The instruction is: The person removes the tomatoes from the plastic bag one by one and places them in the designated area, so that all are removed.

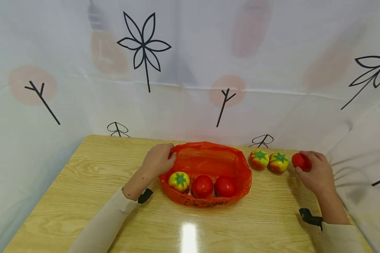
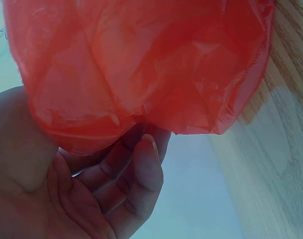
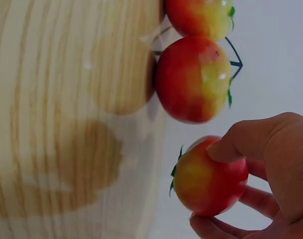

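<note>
A red plastic bag lies with its mouth spread wide on the table, and three tomatoes sit inside: a yellow-red one with a green leafy top and two red ones. My left hand pinches the bag's left rim; in the left wrist view its fingers curl under the red plastic. At the far right, my right hand grips a tomato between thumb and fingers. That tomato shows red from above, and its green leaves point downward toward the table.
Two more yellow-red tomatoes with green tops, one nearer the bag and one nearer my right hand, stand side by side. The wooden table ends at a white patterned cloth behind it. Glare lies near the front.
</note>
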Motion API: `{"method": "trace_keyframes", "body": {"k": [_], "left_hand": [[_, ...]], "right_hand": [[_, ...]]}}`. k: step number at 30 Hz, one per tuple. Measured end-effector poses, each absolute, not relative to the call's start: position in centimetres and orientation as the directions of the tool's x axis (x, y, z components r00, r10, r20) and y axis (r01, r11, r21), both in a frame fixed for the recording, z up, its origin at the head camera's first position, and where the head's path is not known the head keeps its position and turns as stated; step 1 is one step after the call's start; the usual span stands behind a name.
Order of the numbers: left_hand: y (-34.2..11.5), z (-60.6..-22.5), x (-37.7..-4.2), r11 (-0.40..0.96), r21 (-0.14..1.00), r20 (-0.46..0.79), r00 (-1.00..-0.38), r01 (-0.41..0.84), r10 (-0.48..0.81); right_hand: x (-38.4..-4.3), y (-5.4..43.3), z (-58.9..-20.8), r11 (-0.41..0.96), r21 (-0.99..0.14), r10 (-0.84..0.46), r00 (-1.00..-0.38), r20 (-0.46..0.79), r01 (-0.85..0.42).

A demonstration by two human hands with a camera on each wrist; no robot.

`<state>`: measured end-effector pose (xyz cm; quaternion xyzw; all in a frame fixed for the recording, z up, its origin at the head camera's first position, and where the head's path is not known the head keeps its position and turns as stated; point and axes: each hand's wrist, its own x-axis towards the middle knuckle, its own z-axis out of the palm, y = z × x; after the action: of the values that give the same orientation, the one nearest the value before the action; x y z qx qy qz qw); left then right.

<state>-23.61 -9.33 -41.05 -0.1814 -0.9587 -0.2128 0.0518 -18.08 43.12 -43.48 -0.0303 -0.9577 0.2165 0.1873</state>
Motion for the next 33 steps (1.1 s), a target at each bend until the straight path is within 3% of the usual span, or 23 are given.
{"method": "trace_keyframes", "body": {"k": [33], "left_hand": [[-9.4, -41.1, -23.7, 0.843, 0.392, 0.174, -0.93, 0.367, 0.324]], "right_hand": [[-18.6, 44.1, -45.5, 0.925, -0.379, 0.092, -0.948, 0.303, -0.031]]}}
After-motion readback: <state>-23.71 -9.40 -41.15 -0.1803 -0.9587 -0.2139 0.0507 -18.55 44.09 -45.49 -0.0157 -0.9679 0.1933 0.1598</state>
